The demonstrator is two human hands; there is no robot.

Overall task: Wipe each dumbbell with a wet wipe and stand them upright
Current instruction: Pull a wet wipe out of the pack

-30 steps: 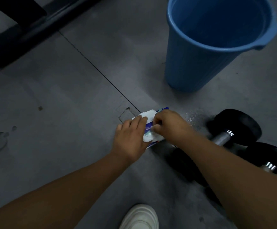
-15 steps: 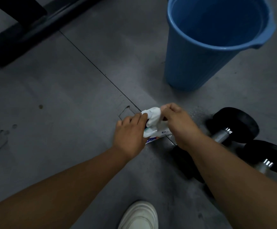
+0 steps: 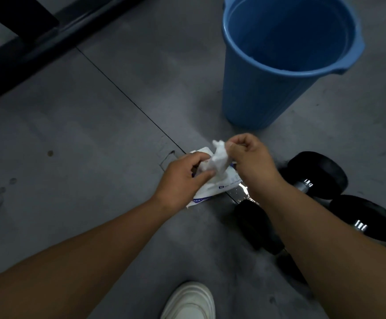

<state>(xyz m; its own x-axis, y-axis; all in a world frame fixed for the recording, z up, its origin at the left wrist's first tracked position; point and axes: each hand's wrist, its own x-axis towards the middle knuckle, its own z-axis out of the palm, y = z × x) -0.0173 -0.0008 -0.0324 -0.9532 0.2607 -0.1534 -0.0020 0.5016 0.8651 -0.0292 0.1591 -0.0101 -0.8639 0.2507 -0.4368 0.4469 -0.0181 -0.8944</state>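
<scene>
Right hand [image 3: 249,157]: pinching my wet wipe [image 3: 218,157].
Left hand [image 3: 180,178]: gripping wipe pack [image 3: 212,191].
Blocking: my forearm [image 3: 314,229] over the dumbbells [image 3: 318,173].
Beyond: blue bucket [image 3: 268,93].

The left forearm [image 3: 84,254] and right forearm [image 3: 325,233] are bare along their whole visible length, and the left hand [image 3: 179,180] and right hand [image 3: 251,157] are bare too. One white shoe [image 3: 188,300] shows, its rounded toe crossed by curved, layered ridges.

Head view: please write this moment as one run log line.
step: get wipe | right hand: pinches wet wipe above wipe pack | left hand: holds wipe pack | dumbbells: lying on floor
</scene>
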